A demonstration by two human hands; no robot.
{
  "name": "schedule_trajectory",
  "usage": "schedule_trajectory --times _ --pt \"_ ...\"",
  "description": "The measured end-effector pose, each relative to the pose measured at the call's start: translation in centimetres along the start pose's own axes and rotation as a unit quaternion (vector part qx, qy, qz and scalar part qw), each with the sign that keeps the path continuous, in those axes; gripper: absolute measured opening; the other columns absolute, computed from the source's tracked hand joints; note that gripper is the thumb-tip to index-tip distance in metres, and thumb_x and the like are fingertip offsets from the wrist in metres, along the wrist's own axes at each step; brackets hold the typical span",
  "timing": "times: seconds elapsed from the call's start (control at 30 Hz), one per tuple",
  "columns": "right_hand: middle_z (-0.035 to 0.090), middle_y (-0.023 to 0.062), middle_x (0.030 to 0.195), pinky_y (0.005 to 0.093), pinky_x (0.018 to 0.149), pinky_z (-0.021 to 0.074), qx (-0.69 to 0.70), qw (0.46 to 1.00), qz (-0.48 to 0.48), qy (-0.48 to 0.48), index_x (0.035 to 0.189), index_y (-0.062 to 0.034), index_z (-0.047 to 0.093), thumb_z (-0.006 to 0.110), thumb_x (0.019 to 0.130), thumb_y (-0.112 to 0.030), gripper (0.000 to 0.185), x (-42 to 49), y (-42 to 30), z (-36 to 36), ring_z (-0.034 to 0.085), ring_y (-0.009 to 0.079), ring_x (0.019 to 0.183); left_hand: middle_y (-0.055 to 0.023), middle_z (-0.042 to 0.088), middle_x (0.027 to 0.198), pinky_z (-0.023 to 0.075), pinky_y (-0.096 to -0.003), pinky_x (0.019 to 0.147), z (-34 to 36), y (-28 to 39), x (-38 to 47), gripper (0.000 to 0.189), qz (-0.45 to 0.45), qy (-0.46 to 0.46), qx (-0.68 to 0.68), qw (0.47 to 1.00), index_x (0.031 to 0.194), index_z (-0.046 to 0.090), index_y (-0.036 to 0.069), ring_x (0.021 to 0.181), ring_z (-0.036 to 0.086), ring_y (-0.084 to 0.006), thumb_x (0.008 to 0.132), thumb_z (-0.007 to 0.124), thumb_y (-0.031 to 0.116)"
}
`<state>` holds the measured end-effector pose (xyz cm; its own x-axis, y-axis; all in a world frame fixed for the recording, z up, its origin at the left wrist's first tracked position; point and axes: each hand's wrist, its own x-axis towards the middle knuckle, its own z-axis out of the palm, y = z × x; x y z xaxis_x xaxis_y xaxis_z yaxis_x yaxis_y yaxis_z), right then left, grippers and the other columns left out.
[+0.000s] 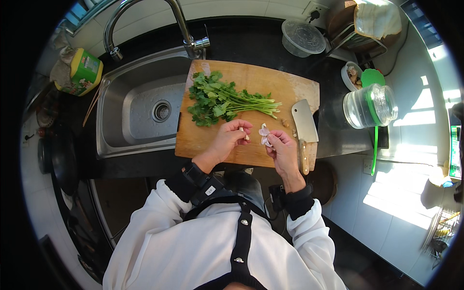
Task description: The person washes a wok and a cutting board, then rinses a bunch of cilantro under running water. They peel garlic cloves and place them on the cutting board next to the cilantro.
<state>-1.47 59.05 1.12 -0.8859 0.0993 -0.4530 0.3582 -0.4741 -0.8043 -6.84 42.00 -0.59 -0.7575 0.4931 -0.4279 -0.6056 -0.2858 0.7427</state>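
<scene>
Above the front part of a wooden cutting board (203,143), my left hand (232,134) holds a small pale piece, seemingly a garlic clove (244,134), between thumb and fingers. My right hand (282,145) pinches pinkish-white garlic skins (264,134), a short way to the right of the left hand. Behind both hands lies a bunch of green leafy herbs (228,99), its stems pointing right. A cleaver (305,121) rests at the board's right side, its wooden handle towards me. Between herbs and cleaver sit a small brown piece of ginger (285,123) and tiny pale bits.
A stainless steel sink (127,98) with a faucet (181,25) adjoins the board on the left. Beyond the board stands a lidded plastic container (302,38). To the right are a glass jar (362,107), a white bowl (349,78) and a green plastic strainer or swatter (373,78).
</scene>
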Motion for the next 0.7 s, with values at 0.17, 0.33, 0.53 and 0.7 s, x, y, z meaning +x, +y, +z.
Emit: schedule_trajectory --times 0.17,0.33,0.53,0.7 --pt "0.057 0.0048 0.073 0.0184 0.047 0.0377 0.001 1.000 -0.006 0.007 0.089 -0.0025 0.054 0.057 0.084 -0.010 0.010 0.8 -0.1 -0.7 0.051 0.0091 0.056 -0.0004 0.055 0.081 0.0441 -0.0215 0.064 0.6 -0.7 0.4 0.014 -0.035 -0.032 -0.048 0.998 0.097 0.055 0.005 0.074 0.056 -0.0110 0.088 0.052 0.016" --pt "0.059 0.0072 0.075 0.0198 0.048 0.0418 0.033 0.999 0.012 0.000 0.088 -0.0031 0.052 0.054 0.083 -0.007 0.007 1.7 -1.0 -1.5 0.055 0.0113 0.059 -0.0012 0.057 0.083 0.0445 -0.0219 0.065 -0.1 -0.1 1.3 0.016 -0.020 -0.003 -0.039 0.999 0.095 0.057 0.005 0.075 0.056 -0.0108 0.089 0.051 0.018" --pt "0.058 0.0060 0.073 0.0200 0.048 0.0420 -0.008 0.999 0.026 0.036 0.084 -0.0049 0.050 0.053 0.082 -0.007 0.005 2.0 -1.3 -2.7 0.053 0.0104 0.055 -0.0093 0.062 0.088 0.0454 -0.0253 0.069 -2.4 0.5 1.8 0.025 0.188 0.058 0.381 0.903 0.098 0.060 0.000 0.078 0.060 -0.0152 0.085 0.052 0.019" --pt "0.055 0.0042 0.070 0.0213 0.047 0.0415 0.041 0.998 0.043 0.011 0.083 -0.0058 0.051 0.054 0.081 -0.006 0.004 2.4 -0.7 -3.8 0.051 0.0104 0.055 -0.0080 0.061 0.103 0.0441 -0.0221 0.077 -4.0 0.5 1.0 0.023 0.125 0.024 0.388 0.913 0.105 0.058 -0.001 0.090 0.057 -0.0110 0.087 0.051 0.011"
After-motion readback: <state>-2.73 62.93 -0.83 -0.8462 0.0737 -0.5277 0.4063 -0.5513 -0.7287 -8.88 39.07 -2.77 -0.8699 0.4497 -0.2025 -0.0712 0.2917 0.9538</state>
